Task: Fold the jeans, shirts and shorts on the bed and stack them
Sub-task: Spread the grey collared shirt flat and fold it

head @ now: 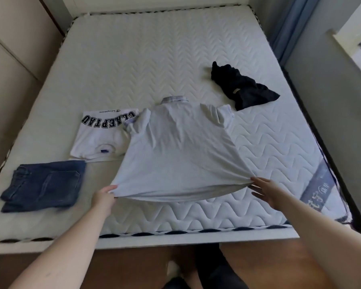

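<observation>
Holding the hem of the pale grey collared polo shirt, the left hand pinches one corner while the right hand touches the other corner with fingers fairly straight; whether that hand truly has a grip on the cloth I cannot tell. The shirt lies back-up on the white quilted bed, its hem lifted off the mattress.

Risks, as I judge them: the right corner could slip free and the hem collapse crooked; the shirt's left sleeve is bunched and overlaps the folded white T-shirt with black lettering, so pulling may drag or muss that one.

Count: one folded pair of blue denim jeans, left of the polo near the bed's front edge; two shirts; one crumpled black garment, likely shorts, beyond the polo's right shoulder. Nothing is stacked yet.
</observation>
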Demonstrator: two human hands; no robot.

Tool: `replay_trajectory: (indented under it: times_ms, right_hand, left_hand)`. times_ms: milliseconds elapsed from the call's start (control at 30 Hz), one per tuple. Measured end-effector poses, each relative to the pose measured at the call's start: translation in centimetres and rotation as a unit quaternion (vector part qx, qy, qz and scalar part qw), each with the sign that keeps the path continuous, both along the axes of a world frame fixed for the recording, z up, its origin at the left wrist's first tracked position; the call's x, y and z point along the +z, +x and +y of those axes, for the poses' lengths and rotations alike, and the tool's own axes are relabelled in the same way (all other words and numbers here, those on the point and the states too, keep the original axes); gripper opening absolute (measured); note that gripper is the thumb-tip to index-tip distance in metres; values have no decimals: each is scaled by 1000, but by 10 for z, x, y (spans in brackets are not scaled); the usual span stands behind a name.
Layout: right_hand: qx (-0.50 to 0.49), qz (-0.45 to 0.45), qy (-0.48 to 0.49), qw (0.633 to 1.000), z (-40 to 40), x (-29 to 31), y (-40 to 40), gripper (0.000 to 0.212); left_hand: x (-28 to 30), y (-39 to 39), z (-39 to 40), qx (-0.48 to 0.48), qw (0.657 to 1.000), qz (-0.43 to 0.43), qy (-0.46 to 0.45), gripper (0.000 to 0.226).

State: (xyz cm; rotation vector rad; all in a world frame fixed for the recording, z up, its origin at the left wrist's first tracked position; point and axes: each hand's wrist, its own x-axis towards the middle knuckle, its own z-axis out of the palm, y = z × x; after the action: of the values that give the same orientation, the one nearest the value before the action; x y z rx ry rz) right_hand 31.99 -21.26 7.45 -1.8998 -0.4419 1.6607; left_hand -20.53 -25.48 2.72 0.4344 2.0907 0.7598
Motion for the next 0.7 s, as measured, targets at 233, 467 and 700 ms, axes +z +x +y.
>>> replay_trajectory:
  times_ms: [233,467,700]
  right_hand:
    - [-45,-67,-8,997,-46,-78,-13,28]
    - [-66,-69,-24,995,-75,-141,3,30]
    - [-58,-102,-44,992,-85,-229,15,28]
  left_hand:
    - [-69,-11,-59,-18,997,73,10,27]
    - [-134,-11,-83,13,996,92,-18,40]
    - [-204,-6,-104,19,995,94,-7,30]
